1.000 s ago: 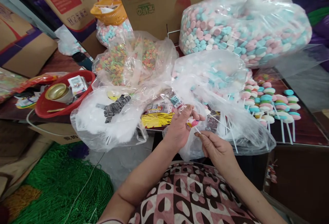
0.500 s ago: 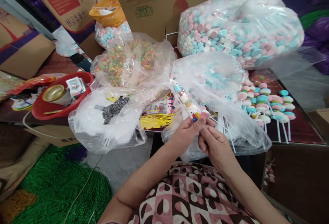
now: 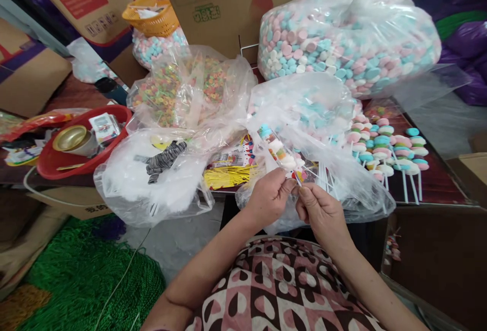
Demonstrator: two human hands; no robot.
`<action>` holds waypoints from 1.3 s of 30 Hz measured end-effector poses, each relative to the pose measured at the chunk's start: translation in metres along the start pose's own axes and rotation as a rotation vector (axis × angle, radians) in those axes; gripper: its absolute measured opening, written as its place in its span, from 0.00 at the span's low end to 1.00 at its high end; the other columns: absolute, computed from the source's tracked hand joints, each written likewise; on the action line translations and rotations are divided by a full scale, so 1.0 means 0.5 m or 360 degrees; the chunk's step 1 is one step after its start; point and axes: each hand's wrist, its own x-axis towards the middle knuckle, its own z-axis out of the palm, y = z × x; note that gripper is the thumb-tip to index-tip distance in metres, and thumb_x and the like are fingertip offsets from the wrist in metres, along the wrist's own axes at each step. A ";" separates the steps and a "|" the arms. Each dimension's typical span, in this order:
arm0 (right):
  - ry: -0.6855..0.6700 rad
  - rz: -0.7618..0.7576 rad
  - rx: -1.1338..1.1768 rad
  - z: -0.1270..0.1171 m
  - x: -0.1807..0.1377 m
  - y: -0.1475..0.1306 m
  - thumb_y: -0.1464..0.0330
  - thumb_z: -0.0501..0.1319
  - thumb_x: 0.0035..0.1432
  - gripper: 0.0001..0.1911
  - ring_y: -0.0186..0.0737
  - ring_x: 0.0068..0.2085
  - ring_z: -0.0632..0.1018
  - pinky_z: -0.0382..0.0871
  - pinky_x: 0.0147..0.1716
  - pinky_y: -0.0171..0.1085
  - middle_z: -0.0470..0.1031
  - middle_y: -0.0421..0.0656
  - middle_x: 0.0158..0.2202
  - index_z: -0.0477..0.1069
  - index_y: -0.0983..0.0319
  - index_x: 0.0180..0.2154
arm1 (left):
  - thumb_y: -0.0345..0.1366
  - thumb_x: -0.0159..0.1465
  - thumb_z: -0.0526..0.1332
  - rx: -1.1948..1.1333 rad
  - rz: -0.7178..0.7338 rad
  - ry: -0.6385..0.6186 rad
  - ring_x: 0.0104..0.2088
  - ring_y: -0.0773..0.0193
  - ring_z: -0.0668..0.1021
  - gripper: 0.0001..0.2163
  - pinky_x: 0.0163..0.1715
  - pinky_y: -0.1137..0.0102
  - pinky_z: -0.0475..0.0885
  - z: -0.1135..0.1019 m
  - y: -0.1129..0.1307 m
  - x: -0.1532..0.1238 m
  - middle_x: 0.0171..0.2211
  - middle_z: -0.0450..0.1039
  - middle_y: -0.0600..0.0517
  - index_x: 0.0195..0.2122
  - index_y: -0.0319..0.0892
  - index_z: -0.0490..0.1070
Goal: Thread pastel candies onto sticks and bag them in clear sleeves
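the candy skewer (image 3: 279, 152), in a clear sleeve, shows blue, white and orange pieces. the left hand (image 3: 271, 196) and the right hand (image 3: 320, 210) both pinch its lower end. behind the skewer lies a clear bag of sticks (image 3: 342, 184).

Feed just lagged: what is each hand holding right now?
Left hand: closed, pinching the wrapped candy stick.
Right hand: closed, pinching the same stick's lower end.

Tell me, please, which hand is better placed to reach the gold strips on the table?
Left, probably. The left hand sits beside the gold strips, while the right hand is farther off, beyond the wrapped candy stick both hands pinch.
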 end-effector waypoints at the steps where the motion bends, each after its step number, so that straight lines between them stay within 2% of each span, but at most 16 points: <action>1: 0.0007 -0.0036 -0.0061 -0.002 0.000 0.001 0.54 0.55 0.65 0.18 0.30 0.18 0.61 0.54 0.18 0.32 0.61 0.33 0.15 0.69 0.60 0.32 | 0.41 0.68 0.50 0.0132 0.0086 -0.0027 0.30 0.63 0.68 0.13 0.32 0.68 0.61 -0.001 0.000 0.000 0.27 0.66 0.52 0.27 0.44 0.60; 4: 0.0017 -0.0107 -0.0197 -0.006 0.001 0.002 0.53 0.54 0.66 0.19 0.31 0.18 0.62 0.56 0.19 0.32 0.61 0.34 0.16 0.68 0.60 0.30 | 0.40 0.68 0.48 0.0372 0.0262 -0.0086 0.33 0.61 0.69 0.13 0.35 0.65 0.63 -0.007 0.003 -0.002 0.30 0.69 0.49 0.28 0.44 0.61; 6: -0.0005 -0.0085 -0.0180 -0.009 0.001 0.002 0.53 0.54 0.66 0.19 0.31 0.18 0.61 0.55 0.19 0.32 0.60 0.33 0.16 0.68 0.60 0.31 | 0.42 0.68 0.49 0.0319 0.0234 -0.0156 0.33 0.61 0.69 0.14 0.36 0.65 0.63 -0.013 0.004 -0.005 0.30 0.69 0.49 0.28 0.43 0.62; 9: -0.0033 -0.0052 -0.0087 -0.013 0.000 0.001 0.53 0.54 0.66 0.19 0.30 0.18 0.60 0.53 0.18 0.33 0.59 0.33 0.15 0.68 0.60 0.31 | 0.48 0.68 0.52 -0.0180 -0.0056 -0.0181 0.33 0.63 0.71 0.16 0.37 0.67 0.65 -0.022 -0.001 -0.012 0.30 0.70 0.51 0.29 0.43 0.65; 12: -0.0023 -0.0059 -0.0040 -0.012 -0.002 0.002 0.52 0.54 0.66 0.20 0.30 0.17 0.59 0.51 0.18 0.33 0.58 0.32 0.15 0.69 0.60 0.31 | 0.55 0.65 0.54 -0.0935 -0.0360 -0.0008 0.35 0.64 0.73 0.20 0.39 0.68 0.67 -0.022 -0.010 -0.010 0.32 0.73 0.51 0.36 0.42 0.70; 14: -0.0019 -0.0057 -0.0042 -0.010 -0.002 0.004 0.52 0.54 0.66 0.20 0.30 0.17 0.59 0.51 0.18 0.33 0.59 0.33 0.15 0.69 0.60 0.31 | 0.58 0.62 0.58 -0.1342 -0.0464 0.0078 0.37 0.64 0.75 0.23 0.39 0.69 0.68 -0.015 -0.009 -0.003 0.36 0.75 0.50 0.42 0.42 0.72; 17: -0.0048 -0.0069 -0.0065 -0.003 -0.004 0.006 0.50 0.54 0.65 0.21 0.31 0.17 0.59 0.52 0.17 0.33 0.59 0.33 0.15 0.69 0.60 0.31 | 0.53 0.55 0.68 -0.1714 -0.0562 0.0039 0.38 0.62 0.77 0.25 0.39 0.69 0.68 0.001 0.007 0.010 0.36 0.78 0.49 0.49 0.42 0.72; 20: -0.0062 -0.0054 -0.0034 0.004 -0.009 0.002 0.49 0.55 0.64 0.22 0.31 0.17 0.59 0.52 0.17 0.33 0.59 0.34 0.15 0.68 0.59 0.29 | 0.47 0.51 0.72 -0.1890 -0.0657 -0.0015 0.33 0.63 0.78 0.28 0.33 0.71 0.68 0.016 0.029 0.012 0.30 0.79 0.51 0.51 0.41 0.72; 25: -0.0064 0.0049 0.0037 0.015 -0.017 -0.012 0.48 0.55 0.63 0.25 0.31 0.16 0.59 0.53 0.18 0.34 0.58 0.34 0.14 0.64 0.58 0.23 | 0.45 0.51 0.72 -0.2004 -0.0797 -0.0060 0.23 0.70 0.74 0.25 0.24 0.74 0.65 0.029 0.039 0.002 0.29 0.79 0.50 0.48 0.40 0.75; 28: -0.0129 0.0116 0.0110 0.012 -0.018 -0.014 0.49 0.56 0.63 0.24 0.32 0.18 0.62 0.56 0.19 0.34 0.63 0.36 0.16 0.64 0.59 0.23 | 0.46 0.53 0.71 -0.2001 -0.0834 -0.0118 0.21 0.70 0.72 0.21 0.22 0.73 0.65 0.030 0.030 0.000 0.29 0.78 0.50 0.44 0.39 0.76; 31: -0.0209 0.0153 0.0171 0.004 -0.017 -0.007 0.51 0.58 0.62 0.20 0.33 0.20 0.65 0.59 0.21 0.34 0.68 0.37 0.20 0.69 0.60 0.29 | 0.49 0.55 0.69 -0.1879 -0.0737 -0.0023 0.24 0.68 0.73 0.17 0.26 0.71 0.67 0.030 0.021 -0.002 0.27 0.75 0.51 0.35 0.39 0.76; 33: -0.0159 0.0183 0.0239 0.005 -0.016 0.000 0.51 0.59 0.62 0.18 0.32 0.19 0.64 0.57 0.19 0.33 0.67 0.36 0.20 0.71 0.59 0.33 | 0.51 0.57 0.67 -0.1674 -0.0643 0.0036 0.25 0.68 0.71 0.18 0.29 0.70 0.66 0.031 0.016 -0.005 0.25 0.72 0.53 0.30 0.39 0.75; 37: -0.0034 0.0244 0.0373 0.016 -0.015 0.007 0.52 0.59 0.61 0.20 0.30 0.18 0.59 0.51 0.18 0.32 0.63 0.35 0.17 0.67 0.60 0.27 | 0.54 0.60 0.63 -0.1216 -0.0501 0.0074 0.28 0.67 0.70 0.20 0.35 0.69 0.65 0.022 0.013 -0.012 0.23 0.68 0.54 0.27 0.38 0.75; 39: -0.0050 0.0242 0.0404 0.019 -0.014 0.009 0.52 0.60 0.61 0.18 0.30 0.18 0.59 0.50 0.17 0.32 0.62 0.34 0.16 0.69 0.60 0.30 | 0.52 0.60 0.64 -0.1208 -0.0512 0.0038 0.32 0.66 0.72 0.19 0.39 0.68 0.66 0.011 0.014 -0.014 0.27 0.71 0.52 0.30 0.38 0.77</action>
